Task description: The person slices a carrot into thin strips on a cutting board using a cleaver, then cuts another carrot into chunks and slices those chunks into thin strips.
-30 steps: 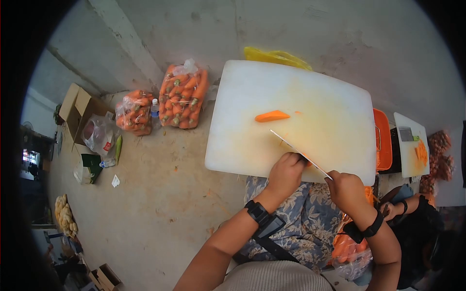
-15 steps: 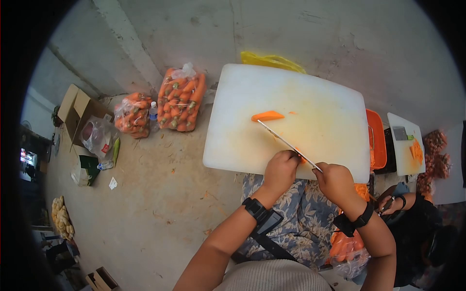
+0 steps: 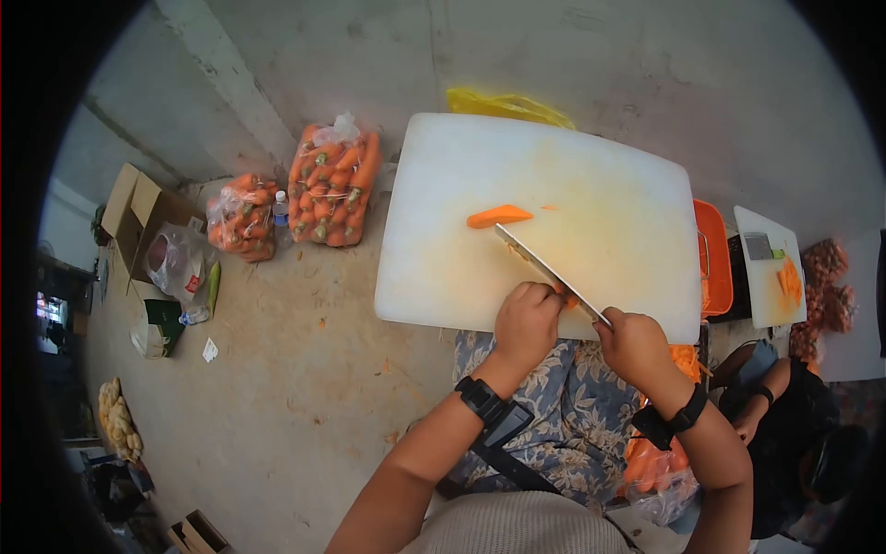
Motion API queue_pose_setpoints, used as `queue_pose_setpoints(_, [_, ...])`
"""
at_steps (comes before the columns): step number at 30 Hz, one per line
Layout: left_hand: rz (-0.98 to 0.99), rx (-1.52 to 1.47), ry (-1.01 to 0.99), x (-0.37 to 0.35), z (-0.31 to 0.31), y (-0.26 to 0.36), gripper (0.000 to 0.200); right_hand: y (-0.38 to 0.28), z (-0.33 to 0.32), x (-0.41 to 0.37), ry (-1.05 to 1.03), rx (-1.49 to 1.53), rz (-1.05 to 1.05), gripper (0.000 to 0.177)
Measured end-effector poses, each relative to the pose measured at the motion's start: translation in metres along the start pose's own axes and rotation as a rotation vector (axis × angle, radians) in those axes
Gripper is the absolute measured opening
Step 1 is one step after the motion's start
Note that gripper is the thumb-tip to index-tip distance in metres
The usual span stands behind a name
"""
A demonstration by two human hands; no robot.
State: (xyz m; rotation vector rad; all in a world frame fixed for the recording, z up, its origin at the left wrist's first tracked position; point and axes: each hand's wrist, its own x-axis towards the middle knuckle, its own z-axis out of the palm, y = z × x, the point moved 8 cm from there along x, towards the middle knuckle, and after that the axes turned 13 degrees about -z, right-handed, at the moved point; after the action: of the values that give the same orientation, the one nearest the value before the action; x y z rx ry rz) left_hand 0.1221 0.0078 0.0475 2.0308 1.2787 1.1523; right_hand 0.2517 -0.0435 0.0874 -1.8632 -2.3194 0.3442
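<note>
My right hand is closed around the handle of a knife, whose blade slants up and left over a white cutting board. My left hand has its fingers bent down on the board, pinching a carrot piece that is mostly hidden by the fingers and blade. Just beyond the knife tip lies a larger cut carrot piece. A small carrot sliver rests to its right.
Bags of carrots stand on the floor at left, beside a water bottle and a cardboard box. An orange basket adjoins the board's right edge. Farther right are another cutting board and a co-worker's arm.
The knife blade has tilted, so more of its flat side shows. Both my hands keep their grips. The co-worker's hand has moved down, and the view has shifted slightly.
</note>
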Motion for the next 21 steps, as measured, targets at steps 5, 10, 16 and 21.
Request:
queue_pose_setpoints(5, [-0.027, -0.069, 0.047, -0.0023, -0.0079, 0.0024, 0.007, 0.0004, 0.0015, -0.0001, -0.02, 0.024, 0.039, 0.02])
queue_pose_setpoints(10, [-0.011, -0.059, 0.031, -0.0014, -0.0085, 0.0026, 0.01, -0.0017, -0.0038, 0.0055, -0.054, -0.014, 0.023, 0.019])
queue_pose_setpoints(16, [-0.042, -0.062, -0.031, 0.0013, -0.008, -0.0033, 0.012, 0.0002, -0.0025, -0.0013, -0.092, 0.019, 0.052, 0.02])
queue_pose_setpoints(21, [-0.042, -0.072, -0.051, 0.0024, -0.0056, -0.0011, 0.011, -0.0022, -0.0018, -0.002, -0.105, 0.012, 0.062, 0.019])
